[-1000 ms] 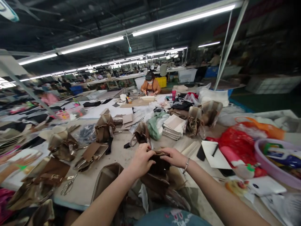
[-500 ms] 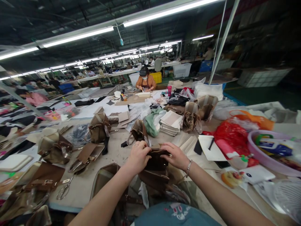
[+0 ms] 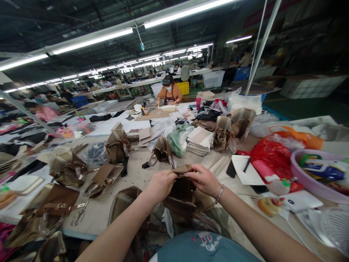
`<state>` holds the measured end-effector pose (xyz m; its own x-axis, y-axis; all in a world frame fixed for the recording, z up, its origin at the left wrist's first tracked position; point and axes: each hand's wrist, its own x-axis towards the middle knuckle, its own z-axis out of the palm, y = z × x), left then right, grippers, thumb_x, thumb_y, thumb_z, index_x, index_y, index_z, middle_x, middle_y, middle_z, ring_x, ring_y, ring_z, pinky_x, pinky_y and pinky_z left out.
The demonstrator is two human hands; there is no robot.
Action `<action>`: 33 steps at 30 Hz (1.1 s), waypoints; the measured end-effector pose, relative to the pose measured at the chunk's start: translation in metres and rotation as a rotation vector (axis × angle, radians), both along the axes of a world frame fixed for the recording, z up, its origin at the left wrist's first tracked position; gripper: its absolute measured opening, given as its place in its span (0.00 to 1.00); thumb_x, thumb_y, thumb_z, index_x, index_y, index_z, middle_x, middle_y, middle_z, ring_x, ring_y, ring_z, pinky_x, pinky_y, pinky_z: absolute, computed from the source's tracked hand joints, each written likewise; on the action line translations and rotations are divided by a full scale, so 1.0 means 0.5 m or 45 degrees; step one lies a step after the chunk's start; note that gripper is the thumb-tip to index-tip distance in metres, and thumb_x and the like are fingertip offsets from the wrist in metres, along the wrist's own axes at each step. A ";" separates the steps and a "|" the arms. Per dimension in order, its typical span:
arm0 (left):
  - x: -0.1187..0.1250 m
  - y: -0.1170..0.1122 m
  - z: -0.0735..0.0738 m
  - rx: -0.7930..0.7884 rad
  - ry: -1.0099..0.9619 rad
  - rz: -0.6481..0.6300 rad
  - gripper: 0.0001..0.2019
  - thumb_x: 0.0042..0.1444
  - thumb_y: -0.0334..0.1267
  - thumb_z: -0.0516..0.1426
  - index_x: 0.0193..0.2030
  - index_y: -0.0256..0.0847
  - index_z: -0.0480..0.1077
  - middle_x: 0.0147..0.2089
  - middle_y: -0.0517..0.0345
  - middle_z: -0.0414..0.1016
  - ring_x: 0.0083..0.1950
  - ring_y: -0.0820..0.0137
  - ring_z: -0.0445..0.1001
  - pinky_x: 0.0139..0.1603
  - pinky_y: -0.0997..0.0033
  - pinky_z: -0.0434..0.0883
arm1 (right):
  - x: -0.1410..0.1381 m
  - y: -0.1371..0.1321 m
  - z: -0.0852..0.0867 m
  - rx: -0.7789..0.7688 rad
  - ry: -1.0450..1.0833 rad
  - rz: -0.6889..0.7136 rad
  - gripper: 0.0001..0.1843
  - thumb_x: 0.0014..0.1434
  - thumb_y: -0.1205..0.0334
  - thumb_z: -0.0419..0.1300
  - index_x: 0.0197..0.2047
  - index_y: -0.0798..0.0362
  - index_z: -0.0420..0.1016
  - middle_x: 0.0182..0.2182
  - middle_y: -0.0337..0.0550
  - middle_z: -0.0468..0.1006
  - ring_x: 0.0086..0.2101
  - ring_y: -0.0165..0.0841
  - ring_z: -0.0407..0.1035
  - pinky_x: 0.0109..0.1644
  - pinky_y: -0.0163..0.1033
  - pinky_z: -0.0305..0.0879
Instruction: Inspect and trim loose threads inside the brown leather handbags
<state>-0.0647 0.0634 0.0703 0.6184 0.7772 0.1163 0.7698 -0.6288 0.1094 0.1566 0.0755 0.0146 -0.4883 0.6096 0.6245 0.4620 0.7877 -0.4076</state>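
My left hand (image 3: 160, 185) and my right hand (image 3: 203, 179) both grip the top edge of a dark brown leather bag (image 3: 182, 194) held upright in front of me over the table's near edge. The fingers of each hand are closed on the bag's upper rim, one at each side. A silver bracelet (image 3: 219, 193) sits on my right wrist. Another brown bag (image 3: 123, 205) stands just left of my left forearm.
Several brown bags (image 3: 117, 145) and flaps lie over the grey table (image 3: 136, 174), with scissors (image 3: 78, 215) at the left. A stack of white cards (image 3: 200, 141), a red plastic bag (image 3: 269, 154) and a purple basin (image 3: 316, 174) are at right. A person (image 3: 169, 94) works at the far end.
My hands have shifted slightly on the bag's top edge, pulling it a little upward and closing in on the rim. The view has tilted a bit.
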 end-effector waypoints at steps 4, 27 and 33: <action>-0.006 -0.003 -0.006 0.034 0.024 -0.042 0.10 0.59 0.35 0.49 0.35 0.42 0.72 0.35 0.56 0.73 0.38 0.69 0.70 0.38 0.71 0.67 | 0.000 -0.004 -0.007 0.007 -0.003 -0.001 0.14 0.59 0.69 0.51 0.46 0.49 0.71 0.39 0.47 0.68 0.39 0.34 0.63 0.41 0.40 0.66; 0.006 0.011 0.002 -0.035 0.024 -0.114 0.12 0.59 0.39 0.49 0.43 0.47 0.72 0.36 0.58 0.74 0.36 0.71 0.72 0.35 0.74 0.66 | 0.002 -0.004 -0.006 0.037 -0.112 0.063 0.14 0.56 0.69 0.53 0.44 0.49 0.72 0.42 0.48 0.67 0.43 0.36 0.62 0.45 0.45 0.63; 0.010 0.015 0.001 -0.048 0.027 -0.098 0.13 0.60 0.40 0.48 0.38 0.46 0.74 0.35 0.58 0.72 0.35 0.72 0.70 0.33 0.75 0.64 | -0.002 -0.008 0.001 -0.066 -0.044 0.075 0.10 0.57 0.67 0.54 0.41 0.51 0.72 0.41 0.48 0.68 0.42 0.36 0.63 0.45 0.44 0.64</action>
